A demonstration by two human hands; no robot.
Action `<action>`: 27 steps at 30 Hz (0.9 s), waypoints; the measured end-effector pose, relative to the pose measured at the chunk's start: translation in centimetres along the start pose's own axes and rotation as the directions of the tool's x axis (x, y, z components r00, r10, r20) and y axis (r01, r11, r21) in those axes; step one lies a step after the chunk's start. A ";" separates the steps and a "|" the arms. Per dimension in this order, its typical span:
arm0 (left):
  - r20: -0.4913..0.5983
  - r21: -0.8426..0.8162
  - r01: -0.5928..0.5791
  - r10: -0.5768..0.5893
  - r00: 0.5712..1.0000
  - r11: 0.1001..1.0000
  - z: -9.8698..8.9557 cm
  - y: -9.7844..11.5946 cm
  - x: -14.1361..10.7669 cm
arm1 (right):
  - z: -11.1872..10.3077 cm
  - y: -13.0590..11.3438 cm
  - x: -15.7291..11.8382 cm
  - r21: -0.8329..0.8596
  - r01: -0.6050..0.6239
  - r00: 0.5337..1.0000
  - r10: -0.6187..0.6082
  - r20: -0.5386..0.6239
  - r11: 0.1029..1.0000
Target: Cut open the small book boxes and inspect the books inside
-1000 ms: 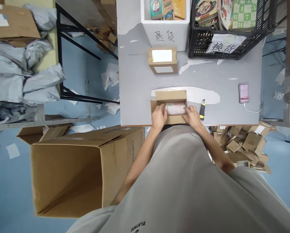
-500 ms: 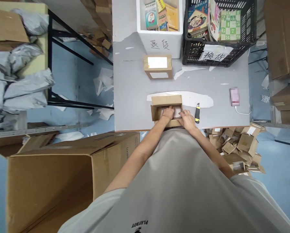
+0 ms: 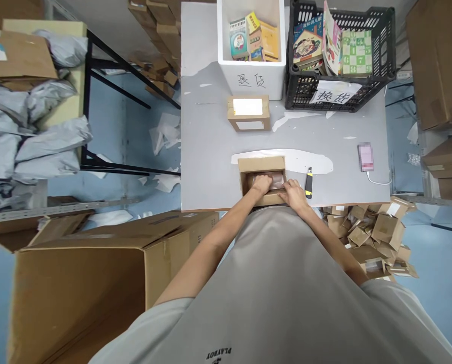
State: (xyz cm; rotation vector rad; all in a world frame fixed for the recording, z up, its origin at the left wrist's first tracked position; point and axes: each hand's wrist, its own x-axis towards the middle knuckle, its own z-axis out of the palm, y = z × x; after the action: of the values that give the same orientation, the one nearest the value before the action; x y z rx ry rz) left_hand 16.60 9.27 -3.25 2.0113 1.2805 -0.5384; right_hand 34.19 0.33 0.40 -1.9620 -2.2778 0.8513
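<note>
And here's the left hand (image 3: pixel 261 184), reaching down inside the small open box (image 3: pixel 261 164), its fingers on the pale wrapped item (image 3: pixel 276 181); whether they're gripping it or just pressing, I can't tell. Over to the right hand (image 3: pixel 294 194), fingers bent at the box's near right corner, and again no telling whether they pinch the cardboard. The wrapped item lies down in the box, partly covered by the left hand, and the box sits right at the near edge of the bench (image 3: pixel 206 141), its far flap folded outward.

Now round the clock from that box! At three o'clock, a yellow-and-black utility knife (image 3: pixel 309 184), just beside the right hand; farther out, between two and three, a pink-screened phone (image 3: pixel 366 156) with a white cable (image 3: pixel 379 182) attached. Near twelve, a taped carton (image 3: pixel 249 121) with two white labels, and behind it a white foam bin (image 3: pixel 253 83) holding books. At one o'clock, a black crate (image 3: pixel 299 91), also full of books. Off the bench, a heap of small cartons (image 3: pixel 388 230) at four, a huge open carton (image 3: pixel 165 258) at eight, and grey mailing bags (image 3: pixel 53 136) stacked toward nine.
</note>
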 end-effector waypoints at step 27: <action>-0.260 -0.352 0.173 -0.274 0.926 0.920 0.6 -3.1 -4.1 | -2.1 -2.7 7.7 -0.314 0.440 0.887 -0.352 0.300 0.841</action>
State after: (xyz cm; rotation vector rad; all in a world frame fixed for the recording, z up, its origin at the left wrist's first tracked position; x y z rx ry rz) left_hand 12.06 7.11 -1.96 1.7224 1.6833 -0.1036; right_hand 30.88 8.05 0.73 -1.4389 -3.0320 0.6638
